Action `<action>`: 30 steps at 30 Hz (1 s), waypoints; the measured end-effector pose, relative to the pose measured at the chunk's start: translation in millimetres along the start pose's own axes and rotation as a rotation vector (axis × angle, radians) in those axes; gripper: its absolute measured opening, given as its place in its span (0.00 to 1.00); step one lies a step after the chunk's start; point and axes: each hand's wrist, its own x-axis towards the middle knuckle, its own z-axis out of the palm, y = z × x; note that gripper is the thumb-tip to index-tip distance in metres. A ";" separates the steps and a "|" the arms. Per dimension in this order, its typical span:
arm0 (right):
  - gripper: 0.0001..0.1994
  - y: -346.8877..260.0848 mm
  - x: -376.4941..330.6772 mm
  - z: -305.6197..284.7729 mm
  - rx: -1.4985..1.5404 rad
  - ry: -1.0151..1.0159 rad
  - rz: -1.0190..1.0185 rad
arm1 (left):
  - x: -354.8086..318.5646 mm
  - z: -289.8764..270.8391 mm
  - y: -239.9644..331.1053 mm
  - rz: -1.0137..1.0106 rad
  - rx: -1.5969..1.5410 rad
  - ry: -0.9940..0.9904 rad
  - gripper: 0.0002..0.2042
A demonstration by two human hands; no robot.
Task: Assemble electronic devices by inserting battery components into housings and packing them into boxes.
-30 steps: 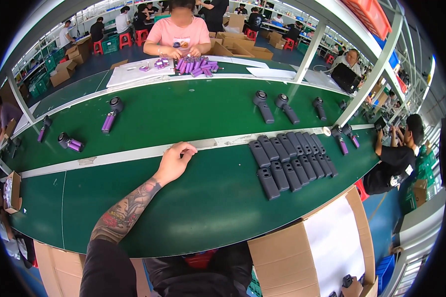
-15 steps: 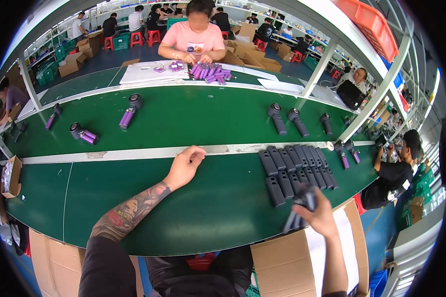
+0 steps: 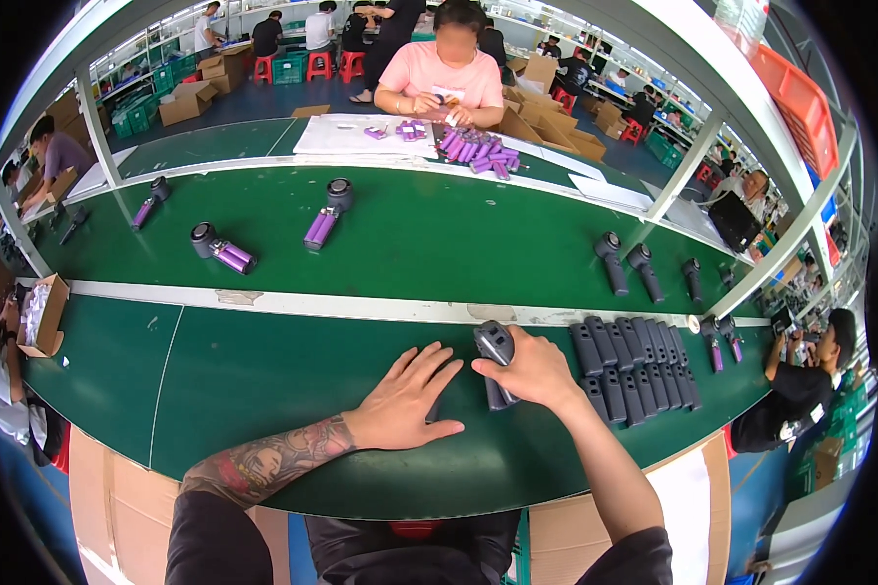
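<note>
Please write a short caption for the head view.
Right hand grips a dark grey handheld device; left hand lies flat on green table.

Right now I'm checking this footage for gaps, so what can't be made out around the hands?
- Head view: the right hand covers the middle of the dark grey handheld part, so its grip surface is hidden.
- Head view: whatever lies under the left hand, flat on the green table, is covered by the palm.
- Head view: the row of dark grey shells is too small to tell apart in detail.
</note>
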 end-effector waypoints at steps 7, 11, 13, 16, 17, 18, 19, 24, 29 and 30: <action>0.30 -3.4 -5.4 1.6 -0.045 -0.020 0.037 | 2.2 4.6 -2.8 -0.015 -0.023 0.010 0.38; 0.28 4.7 -6.6 4.2 -0.082 0.056 0.041 | 2.5 1.5 2.0 0.058 0.041 0.007 0.37; 0.27 9.7 -8.6 10.7 -0.176 0.106 0.044 | 2.0 1.6 3.2 0.113 0.070 -0.016 0.35; 0.26 6.6 -9.4 13.5 -0.200 0.126 0.022 | 2.1 2.8 3.0 0.124 0.094 -0.024 0.33; 0.26 3.2 -9.3 14.3 -0.180 0.121 -0.002 | 2.0 3.5 2.4 0.105 0.102 -0.017 0.33; 0.26 0.2 -9.1 14.9 -0.160 0.116 -0.026 | 2.0 4.0 1.7 0.086 0.111 -0.010 0.32; 0.25 -1.0 -9.0 15.5 -0.141 0.111 -0.051 | 2.0 4.4 1.1 0.068 0.120 -0.003 0.31; 0.24 14.2 -9.6 10.2 -0.162 0.270 -0.012 | 0.7 4.3 2.0 0.059 0.109 0.010 0.30; 0.23 37.8 -11.1 16.8 -0.391 0.288 0.121 | 0.0 1.8 2.3 0.080 0.111 0.005 0.30; 0.23 39.4 -12.4 20.5 -0.392 0.289 0.121 | 0.6 2.0 2.5 0.081 0.111 0.006 0.30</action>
